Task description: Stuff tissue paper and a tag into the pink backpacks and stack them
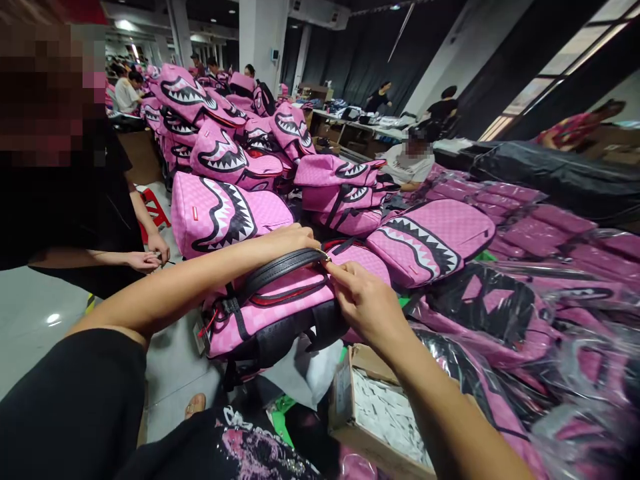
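A pink backpack (260, 323) with black trim and red-edged zips lies in front of me. A black strap (283, 265) with stitched edges arches over it. At the strap's far end is a small gold-coloured metal piece (325, 256). My left hand (293, 237) is closed at that end, its fingertips mostly hidden. From the other side, my right hand (364, 297) pinches the metal piece between thumb and fingers. A tag (200, 338) and a red cord hang at the backpack's left end.
Pink shark-mouth backpacks (225, 157) are piled ahead. Plastic-wrapped backpacks (530, 320) cover the right side. An open carton (345, 393) of white packets stands below my right arm. At left, a co-worker's hands (150, 259) hold something thin. Other people work farther back.
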`<state>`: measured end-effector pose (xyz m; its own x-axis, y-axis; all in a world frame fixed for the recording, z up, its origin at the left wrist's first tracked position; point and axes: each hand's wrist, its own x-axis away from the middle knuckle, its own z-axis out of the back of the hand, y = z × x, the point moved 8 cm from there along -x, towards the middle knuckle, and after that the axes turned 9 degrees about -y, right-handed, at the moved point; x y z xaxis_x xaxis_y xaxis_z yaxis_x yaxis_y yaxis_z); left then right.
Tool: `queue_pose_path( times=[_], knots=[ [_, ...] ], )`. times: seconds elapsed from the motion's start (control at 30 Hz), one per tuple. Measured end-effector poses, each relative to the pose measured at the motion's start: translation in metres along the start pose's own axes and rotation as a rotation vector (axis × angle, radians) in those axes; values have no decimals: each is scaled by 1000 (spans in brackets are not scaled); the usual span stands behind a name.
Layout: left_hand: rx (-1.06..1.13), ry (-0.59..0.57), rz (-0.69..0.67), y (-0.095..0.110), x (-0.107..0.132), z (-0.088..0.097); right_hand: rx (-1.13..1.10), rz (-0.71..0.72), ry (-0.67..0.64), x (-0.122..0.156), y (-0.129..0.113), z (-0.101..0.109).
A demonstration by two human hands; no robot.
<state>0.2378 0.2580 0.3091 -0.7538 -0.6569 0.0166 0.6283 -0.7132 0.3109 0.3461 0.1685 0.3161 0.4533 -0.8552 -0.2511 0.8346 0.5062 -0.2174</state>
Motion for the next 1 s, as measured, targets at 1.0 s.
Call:
queue_pose_path(
  times=[1.0],
  knots=[
    [1060, 110, -325, -5, 55, 3, -183, -51, 46, -19, 10, 2]
  ],
)
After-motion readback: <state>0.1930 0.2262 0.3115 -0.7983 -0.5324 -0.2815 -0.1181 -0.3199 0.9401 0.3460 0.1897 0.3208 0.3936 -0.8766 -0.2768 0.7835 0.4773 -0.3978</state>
